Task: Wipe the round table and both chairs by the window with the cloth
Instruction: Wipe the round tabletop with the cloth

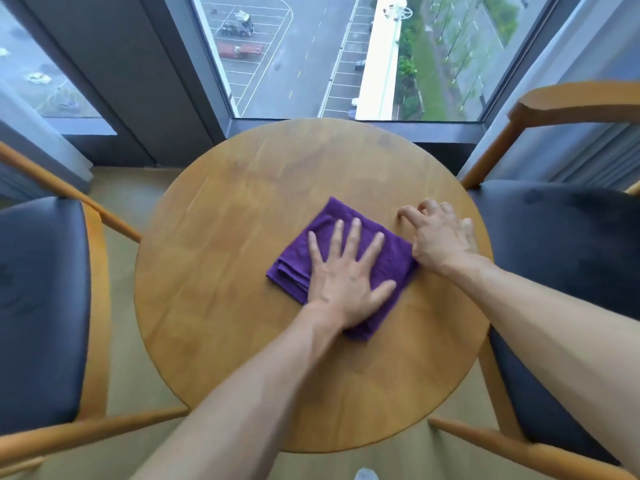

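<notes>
Round table (pixel 214 306) by window (pixel 311 57), wooden top, one chair on each side. Purple cloth (pixel 322 220), folded into a thick square pad, lying just right of centre on the tabletop. Left hand (pixel 346 289) laid flat on cloth, fingers straight and spread, palm over the near half: nothing gripped, only pressing down. Spread likely chosen to load the whole pad evenly and to keep the folds from slipping apart while sliding. Right hand (pixel 440 233) just beside cloth's right corner, wrist touching or overlapping that edge (cannot tell which), fingers loosely curled, tips on bare wood, holding nothing; probably bracing the body, or feeling for a spot. Folded pad rather than open sheet: firmer pressure, clean faces in reserve for later. Left chair (pixel 41 306) and right chair (pixel 561 244) pulled close to the table, dark seats, wooden frames, both within arm's reach without stepping. Judgement: table stage under way, far rim toward window not obviously covered, chairs not yet touched by cloth. Next move calls for broad strokes outward to the rim, palm kept flat.
</notes>
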Available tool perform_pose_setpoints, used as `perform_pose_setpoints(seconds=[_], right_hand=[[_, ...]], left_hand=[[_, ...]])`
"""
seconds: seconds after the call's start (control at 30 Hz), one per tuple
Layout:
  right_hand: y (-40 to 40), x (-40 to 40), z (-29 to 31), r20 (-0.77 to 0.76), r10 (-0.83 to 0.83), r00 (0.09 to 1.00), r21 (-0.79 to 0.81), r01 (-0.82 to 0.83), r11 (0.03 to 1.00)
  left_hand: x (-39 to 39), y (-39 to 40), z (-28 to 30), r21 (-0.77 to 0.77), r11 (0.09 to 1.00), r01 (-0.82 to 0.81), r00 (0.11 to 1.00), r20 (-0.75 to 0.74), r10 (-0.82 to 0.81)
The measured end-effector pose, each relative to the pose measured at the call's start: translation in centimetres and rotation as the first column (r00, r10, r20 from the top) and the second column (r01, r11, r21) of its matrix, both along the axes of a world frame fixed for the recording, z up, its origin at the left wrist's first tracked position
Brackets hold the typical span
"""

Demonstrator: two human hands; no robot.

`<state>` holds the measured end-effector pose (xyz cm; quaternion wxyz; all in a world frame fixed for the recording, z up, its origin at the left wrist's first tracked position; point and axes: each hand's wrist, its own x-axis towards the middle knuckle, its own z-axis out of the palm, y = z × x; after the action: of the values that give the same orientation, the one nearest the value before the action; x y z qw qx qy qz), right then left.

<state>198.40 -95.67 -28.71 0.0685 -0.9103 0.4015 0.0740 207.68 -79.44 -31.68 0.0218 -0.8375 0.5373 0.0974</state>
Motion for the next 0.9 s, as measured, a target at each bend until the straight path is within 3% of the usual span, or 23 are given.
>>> perform_pose_setpoints(seconds=[0.1,0.17,0.27,0.33,0.47,0.57,0.63,0.7,0.8,0.9], right_hand=[[0.0,1.5,-0.4,0.022,0.003,1.000,-0.038,-0.002,0.999],[0.6,3.1,-0.6,0.047,0.012,0.999,-0.046,-0.010,0.999],[2.2,6.1,-1.1,0.038,0.118,0.992,-0.043,-0.116,0.992],[3.2,8.0,-1.2,0.026,0.160,0.987,-0.020,-0.160,0.987],[3.7,9.9,-1.0,-0.027,0.140,0.990,0.032,-0.139,0.990],[3.2,9.8,-0.7,-0.039,0.149,0.988,0.038,-0.147,0.988],[2.8,9.7,-0.4,-0.015,0.134,0.991,0.066,-0.132,0.989],[2.7,9.7,0.0,0.012,0.104,0.994,0.079,-0.105,0.991],[2.8,10.2,0.4,0.057,0.051,0.997,0.085,-0.056,0.995],[3.5,11.4,0.4,0.121,-0.035,0.992,0.055,0.028,0.998]], left_hand=[[1.5,4.1,-0.3,-0.044,0.990,0.133,0.991,0.004,-0.133],[4.3,7.2,-0.2,-0.037,0.991,0.128,0.992,0.021,-0.128],[9.8,10.4,0.0,-0.008,0.994,-0.107,0.993,0.056,0.108],[13.9,11.7,0.1,-0.018,0.945,-0.327,0.944,0.043,0.328],[20.5,10.6,0.1,-0.017,0.748,-0.664,0.748,-0.032,0.663],[21.5,5.2,0.1,-0.011,0.601,-0.800,0.600,-0.044,0.799],[20.8,1.2,0.3,-0.007,0.635,-0.773,0.634,-0.048,0.772],[19.0,-2.6,0.4,-0.007,0.746,-0.666,0.745,-0.060,0.664],[14.6,-5.9,0.6,-0.014,0.909,-0.416,0.909,-0.044,0.415],[12.3,-4.7,0.4,-0.019,0.990,-0.139,0.990,-0.031,0.138]])
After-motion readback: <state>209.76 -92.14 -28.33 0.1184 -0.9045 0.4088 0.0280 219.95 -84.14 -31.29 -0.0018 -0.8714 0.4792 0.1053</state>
